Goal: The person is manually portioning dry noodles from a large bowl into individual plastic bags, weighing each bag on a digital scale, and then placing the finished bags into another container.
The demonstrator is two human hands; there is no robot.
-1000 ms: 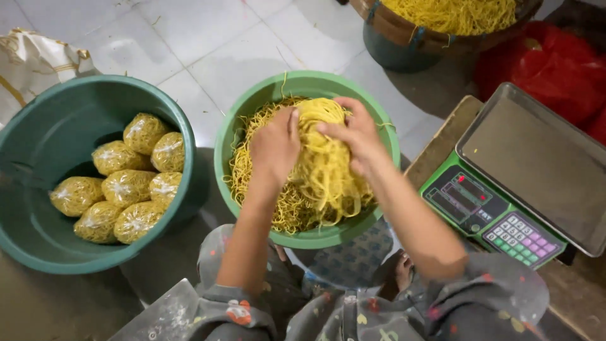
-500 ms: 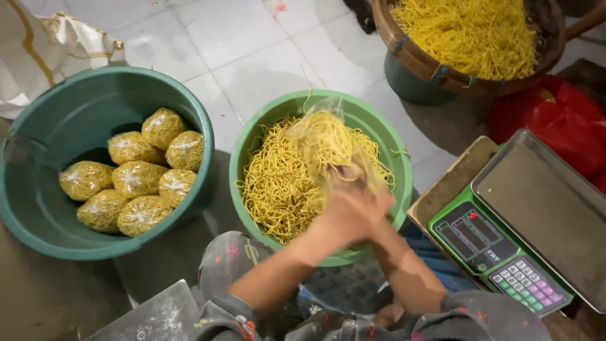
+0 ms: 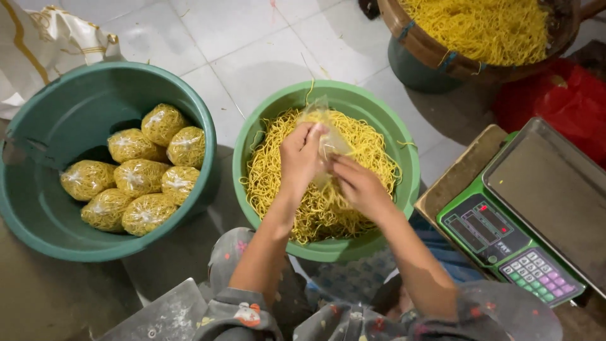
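Fingers of the left hand (image 3: 302, 155) and the right hand (image 3: 358, 184) pinch a clear plastic bag (image 3: 325, 136) between them, both hands closed on its film; whether any noodles are inside is hard to tell. The bag hangs over a light green basin (image 3: 404, 189) heaped with loose yellow noodles (image 3: 278, 177). To the left stands a darker green tub (image 3: 57, 233) holding tied bags of noodles (image 3: 136, 173). To the right sits a green digital scale (image 3: 505, 233) with a steel pan. Beyond it, a woven basket (image 3: 435, 53) of noodles and a red plastic bag (image 3: 562, 101).
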